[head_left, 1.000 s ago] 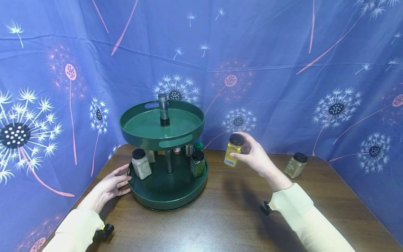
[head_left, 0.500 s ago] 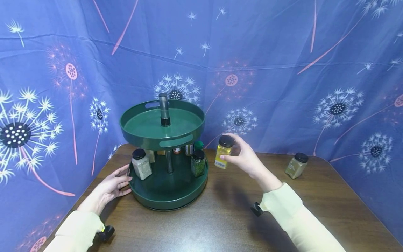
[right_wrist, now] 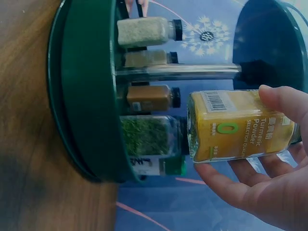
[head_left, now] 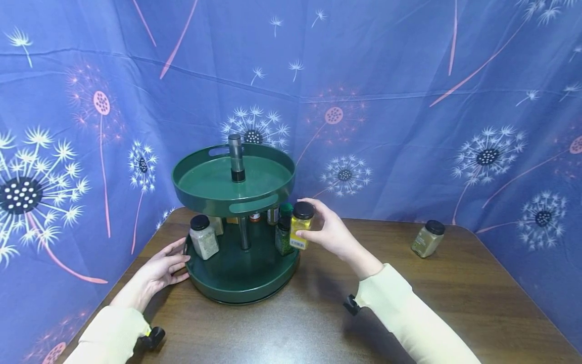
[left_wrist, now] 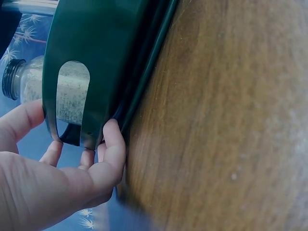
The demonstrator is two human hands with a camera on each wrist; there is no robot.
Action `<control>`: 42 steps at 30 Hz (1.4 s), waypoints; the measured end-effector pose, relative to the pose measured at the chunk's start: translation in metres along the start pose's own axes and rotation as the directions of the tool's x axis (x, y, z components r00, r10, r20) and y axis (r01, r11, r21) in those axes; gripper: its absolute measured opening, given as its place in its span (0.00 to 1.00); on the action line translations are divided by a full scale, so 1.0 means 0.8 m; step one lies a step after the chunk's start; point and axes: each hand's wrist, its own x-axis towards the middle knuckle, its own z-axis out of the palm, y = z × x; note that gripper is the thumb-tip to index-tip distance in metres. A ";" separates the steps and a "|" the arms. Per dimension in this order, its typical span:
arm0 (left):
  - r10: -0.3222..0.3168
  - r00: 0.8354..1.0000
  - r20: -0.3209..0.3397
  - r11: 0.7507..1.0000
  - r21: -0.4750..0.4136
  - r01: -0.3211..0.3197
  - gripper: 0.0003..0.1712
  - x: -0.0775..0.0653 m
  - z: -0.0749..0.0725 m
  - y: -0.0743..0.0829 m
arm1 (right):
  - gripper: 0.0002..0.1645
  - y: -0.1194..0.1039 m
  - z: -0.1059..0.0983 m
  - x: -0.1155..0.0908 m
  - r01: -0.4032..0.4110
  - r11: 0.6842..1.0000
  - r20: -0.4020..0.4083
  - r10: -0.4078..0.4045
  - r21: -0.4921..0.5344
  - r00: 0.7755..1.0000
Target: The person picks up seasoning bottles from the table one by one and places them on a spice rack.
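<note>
My right hand (head_left: 334,232) holds a jar of turmeric powder (right_wrist: 236,127) by its sides, upright with its black cap on top. In the head view the jar is at the right edge of a green two-tier turntable (head_left: 245,296), partly covering a jar of green herbs (head_left: 282,241) on the lower tier. My left hand (head_left: 156,268) rests its fingertips against the left rim of that tier. From the left wrist, its fingers (left_wrist: 113,139) touch the wall around a slot, with a pale spice jar (left_wrist: 72,91) showing through.
More spice jars stand toward the back of the lower tier, including a brown one (right_wrist: 149,97). The upper tier (head_left: 204,179) overhangs them, with a metal post through the middle. Another black-capped jar (head_left: 428,240) stands on the wooden table (head_left: 327,323) at right. Patterned cloth hangs behind.
My right hand has carried the turmeric jar leftward and slightly down, from over the table to the turntable's right edge. My left hand and the turntable have stayed in place.
</note>
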 end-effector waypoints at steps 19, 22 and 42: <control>0.001 1.000 0.007 1.000 -0.005 -0.001 0.44 0.000 -0.002 0.000 | 0.42 0.019 0.048 0.007 -0.015 0.998 0.102 0.009 0.061 0.995; 0.005 1.000 0.010 1.000 -0.001 -0.005 0.44 0.001 -0.003 -0.001 | 0.41 0.008 0.050 0.002 0.003 0.997 0.113 -0.012 0.076 0.994; -0.004 1.000 0.023 1.000 -0.024 0.005 0.44 0.001 -0.003 -0.002 | 0.40 0.046 0.076 0.004 -0.022 1.000 0.147 0.020 0.012 0.989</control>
